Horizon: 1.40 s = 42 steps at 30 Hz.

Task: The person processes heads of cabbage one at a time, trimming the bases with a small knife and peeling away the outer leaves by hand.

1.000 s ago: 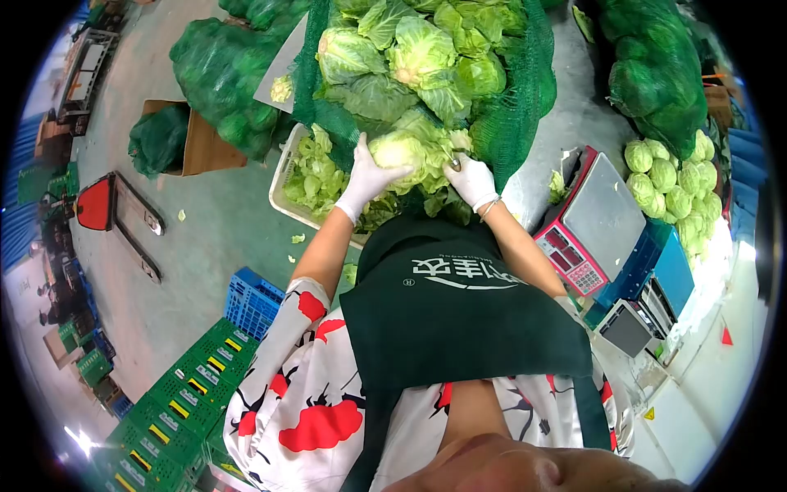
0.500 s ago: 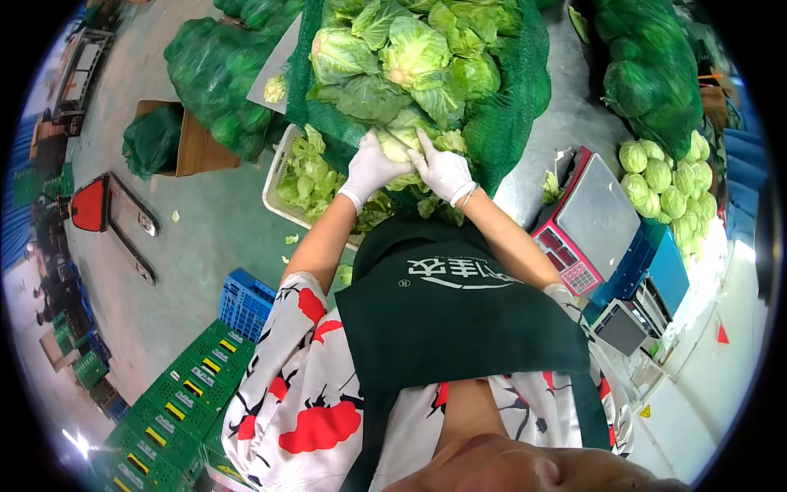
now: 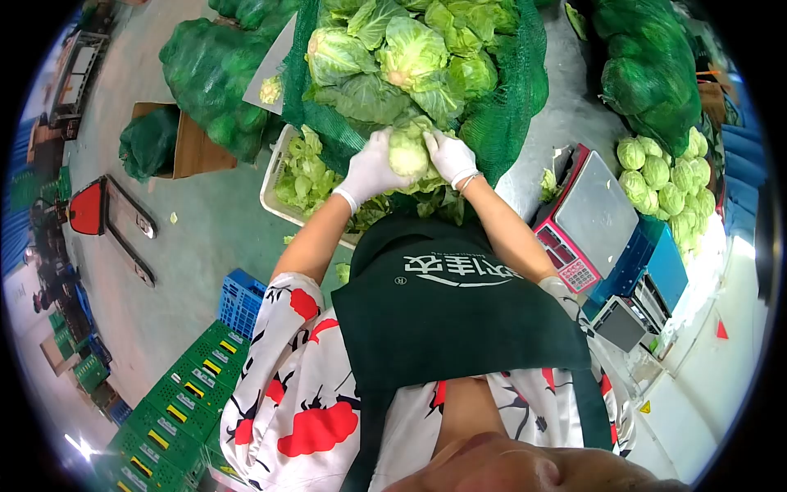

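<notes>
Between my gloved hands is a pale green cabbage, held just in front of my apron. My left hand closes around its left side, while my right hand grips the right side with the fingers partly behind it. Just beyond lies an open green mesh sack filled with cabbages that still have loose outer leaves. Below and left of the sack, a white crate holds torn cabbage leaves, close to my left wrist.
A red scale stands on the metal table to my right, near piled trimmed cabbages. Full mesh sacks and a cardboard box stand on the left. A red pallet jack and green crates are farther out.
The cabbage has come up toward me and its pale round side now shows. My hands have moved from on top of it to its two sides.
</notes>
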{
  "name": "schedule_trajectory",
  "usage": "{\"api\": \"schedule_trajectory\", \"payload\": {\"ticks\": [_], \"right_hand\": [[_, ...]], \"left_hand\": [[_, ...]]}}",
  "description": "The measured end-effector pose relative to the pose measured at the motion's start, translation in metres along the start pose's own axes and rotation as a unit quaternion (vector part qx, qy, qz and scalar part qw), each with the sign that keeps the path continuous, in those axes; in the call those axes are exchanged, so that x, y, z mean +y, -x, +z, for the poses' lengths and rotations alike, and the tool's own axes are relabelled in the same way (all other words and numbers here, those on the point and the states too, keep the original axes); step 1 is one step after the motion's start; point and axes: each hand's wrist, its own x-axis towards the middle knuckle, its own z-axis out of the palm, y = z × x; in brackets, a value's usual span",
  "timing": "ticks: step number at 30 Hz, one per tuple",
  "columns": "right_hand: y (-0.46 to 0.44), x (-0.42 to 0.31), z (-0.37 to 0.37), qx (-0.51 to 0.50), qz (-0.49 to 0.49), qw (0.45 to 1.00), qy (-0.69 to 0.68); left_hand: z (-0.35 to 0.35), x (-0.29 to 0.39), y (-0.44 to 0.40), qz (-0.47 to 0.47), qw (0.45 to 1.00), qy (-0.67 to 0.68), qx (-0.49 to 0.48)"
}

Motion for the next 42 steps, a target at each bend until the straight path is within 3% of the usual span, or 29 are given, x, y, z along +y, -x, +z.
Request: {"api": "schedule_trajectory", "payload": {"ticks": [2, 5, 7, 9, 10, 11, 14, 17, 18, 21, 23, 25, 27, 28, 29, 32, 39, 42], "right_hand": [[0.002, 0.011, 0.003, 0.031, -0.052, 0.997, -0.048], [0.028, 0.008, -0.011, 0.03, -0.071, 0.995, -0.07], [0.053, 0.006, -0.014, 0.029, -0.084, 0.994, -0.064], [0.076, -0.002, -0.012, 0.041, -0.097, 0.991, -0.083], [0.084, -0.003, -0.009, 0.032, -0.095, 0.992, -0.07], [0.087, -0.004, -0.007, 0.025, -0.092, 0.994, -0.056], [0.086, -0.005, -0.009, 0.043, -0.091, 0.994, -0.039], [0.085, -0.006, -0.013, 0.023, -0.091, 0.995, -0.036], [0.088, -0.014, -0.019, 0.007, -0.078, 0.996, -0.04], [0.075, 0.009, 0.002, 0.054, -0.037, 0.997, -0.052], [0.05, 0.062, 0.017, 0.062, 0.017, 0.99, -0.128], [0.046, 0.071, 0.006, -0.005, 0.068, 0.988, -0.14], [0.056, 0.047, -0.015, 0.055, -0.022, 0.997, -0.046], [0.061, 0.021, -0.035, 0.013, 0.022, 0.999, 0.033], [0.061, 0.013, -0.035, 0.028, -0.01, 0.998, 0.058], [0.054, -0.006, -0.031, 0.028, -0.114, 0.991, 0.058], [0.024, -0.032, -0.025, -0.04, -0.159, 0.977, 0.136], [0.014, -0.029, -0.025, -0.054, -0.151, 0.981, 0.105]], "left_hand": [[-0.002, -0.002, 0.01, 0.008, 1.0, 0.029, 0.005], [0.002, -0.038, 0.029, 0.052, 0.991, 0.07, 0.101], [-0.008, -0.053, 0.043, -0.117, 0.977, 0.162, 0.068], [0.005, -0.066, 0.05, -0.121, 0.979, 0.162, 0.013], [0.013, -0.059, 0.056, -0.082, 0.991, 0.069, 0.076], [0.018, -0.054, 0.057, -0.106, 0.99, 0.075, 0.056], [0.053, -0.06, 0.054, -0.133, 0.957, 0.249, 0.061], [0.063, -0.044, 0.047, -0.17, 0.914, 0.344, 0.129], [0.059, -0.032, 0.045, -0.211, 0.907, 0.334, 0.145], [0.053, -0.036, 0.036, -0.198, 0.92, 0.305, 0.145], [0.043, -0.035, 0.037, -0.141, 0.949, 0.252, 0.124], [0.022, -0.025, 0.034, -0.08, 0.972, 0.197, 0.101], [0.018, -0.018, 0.032, -0.079, 0.989, 0.117, 0.042], [0.02, -0.017, 0.028, -0.071, 0.994, 0.08, 0.033], [0.02, -0.015, 0.022, -0.063, 0.997, 0.041, 0.027], [0.016, -0.009, 0.019, -0.075, 0.997, 0.015, 0.004], [0.016, -0.016, 0.016, -0.069, 0.998, 0.005, -0.012], [0.018, -0.021, 0.014, -0.058, 0.998, 0.027, -0.002]]}}
